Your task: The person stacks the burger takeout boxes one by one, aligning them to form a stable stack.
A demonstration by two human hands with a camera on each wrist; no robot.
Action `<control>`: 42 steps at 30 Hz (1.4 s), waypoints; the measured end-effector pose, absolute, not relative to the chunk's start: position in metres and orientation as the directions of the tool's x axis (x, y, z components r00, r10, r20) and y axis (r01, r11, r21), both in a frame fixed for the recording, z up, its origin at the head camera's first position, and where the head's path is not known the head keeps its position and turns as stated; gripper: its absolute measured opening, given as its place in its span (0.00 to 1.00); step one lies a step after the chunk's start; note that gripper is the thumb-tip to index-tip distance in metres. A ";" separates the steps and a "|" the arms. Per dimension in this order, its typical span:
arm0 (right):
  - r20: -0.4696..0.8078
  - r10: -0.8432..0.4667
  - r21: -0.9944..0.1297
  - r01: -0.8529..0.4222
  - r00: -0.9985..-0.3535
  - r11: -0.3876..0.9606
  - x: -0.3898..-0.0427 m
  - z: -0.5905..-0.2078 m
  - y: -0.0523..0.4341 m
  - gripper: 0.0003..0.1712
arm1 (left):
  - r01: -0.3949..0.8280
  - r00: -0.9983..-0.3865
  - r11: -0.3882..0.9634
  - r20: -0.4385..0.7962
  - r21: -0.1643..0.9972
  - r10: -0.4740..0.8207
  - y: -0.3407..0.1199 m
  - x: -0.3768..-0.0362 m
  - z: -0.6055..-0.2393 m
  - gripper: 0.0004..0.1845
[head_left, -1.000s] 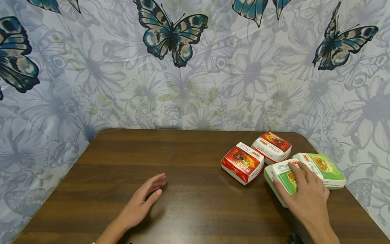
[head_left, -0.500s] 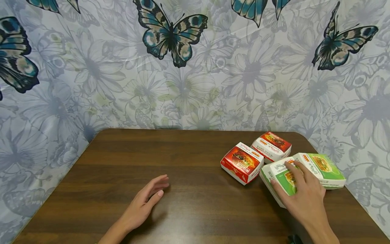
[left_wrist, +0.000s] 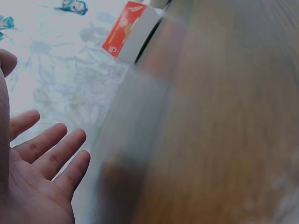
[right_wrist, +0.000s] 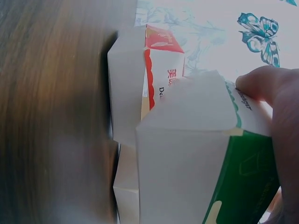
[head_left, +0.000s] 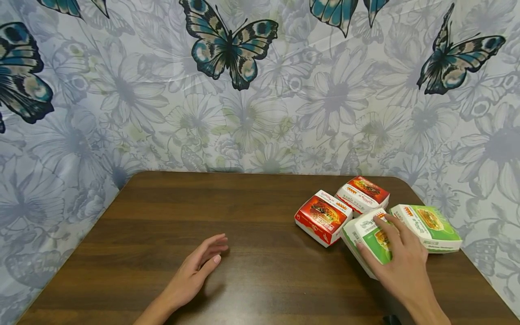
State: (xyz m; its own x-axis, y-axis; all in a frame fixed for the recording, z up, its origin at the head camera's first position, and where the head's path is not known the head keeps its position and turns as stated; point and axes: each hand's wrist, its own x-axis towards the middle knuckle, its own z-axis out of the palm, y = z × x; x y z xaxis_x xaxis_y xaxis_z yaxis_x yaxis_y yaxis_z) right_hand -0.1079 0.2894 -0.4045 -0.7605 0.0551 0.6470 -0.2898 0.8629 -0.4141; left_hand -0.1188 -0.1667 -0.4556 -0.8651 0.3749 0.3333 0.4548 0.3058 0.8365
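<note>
- Head view: right hand (head_left: 402, 264) laid over the near green burger box (head_left: 367, 239), fingers curled on its top and thumb against its near side, gripping it; box tilted, near lower part hidden under the palm.
- Same view: box at the right end of the dark wooden bench (head_left: 252, 212), touching or almost touching a red burger box (head_left: 322, 216) on its left; second green box (head_left: 426, 221) just beside it on the right, second red box (head_left: 363, 194) behind.
- Same view: left hand (head_left: 195, 268) resting on the bare bench well apart from the boxes, fingers loosely extended, nothing held; forearm cut off at the bottom edge.
- Same view: small dark object at the bottom edge near the right wrist, too cropped to identify.
- Left wrist view: left hand (left_wrist: 35, 182) with palm up and fingers spread and relaxed, empty; thumb cut off at the left edge.
- Same view: bench (left_wrist: 224, 126) heavily blurred; one red box (left_wrist: 133, 30) sharp at the top, cut by the frame.
- Right wrist view: green box (right_wrist: 201, 154) filling the frame, white side wall facing the lens; one fingertip (right_wrist: 261, 84) on its top edge, remaining fingers out of sight.
- Same view: red box (right_wrist: 161, 70) close behind; contact impossible to confirm; bench (right_wrist: 51, 116) blurred at left.
</note>
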 end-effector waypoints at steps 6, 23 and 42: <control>0.662 0.012 -0.399 -0.339 -0.749 0.852 -0.107 -0.403 0.285 0.45 | 0.460 -0.863 0.309 0.338 0.832 0.375 -0.165 -0.119 -0.456 0.25; 0.669 -0.063 -0.404 -0.433 -0.741 0.806 -0.101 -0.398 0.270 0.46 | 0.469 -0.859 0.300 0.351 0.831 0.373 -0.163 -0.116 -0.454 0.27; 0.669 -0.173 -0.352 -0.513 -0.723 0.783 -0.097 -0.403 0.256 0.46 | 0.479 -0.849 0.307 0.344 0.822 0.401 -0.158 -0.113 -0.456 0.27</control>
State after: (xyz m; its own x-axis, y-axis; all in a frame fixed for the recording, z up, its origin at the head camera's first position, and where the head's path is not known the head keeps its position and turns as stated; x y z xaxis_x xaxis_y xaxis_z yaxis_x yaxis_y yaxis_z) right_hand -0.0965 0.2561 -0.4030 -0.7229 -0.1728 0.6690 -0.5128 0.7832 -0.3518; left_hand -0.1131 -0.1583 -0.4562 -0.8489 0.4012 0.3442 0.4787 0.3072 0.8225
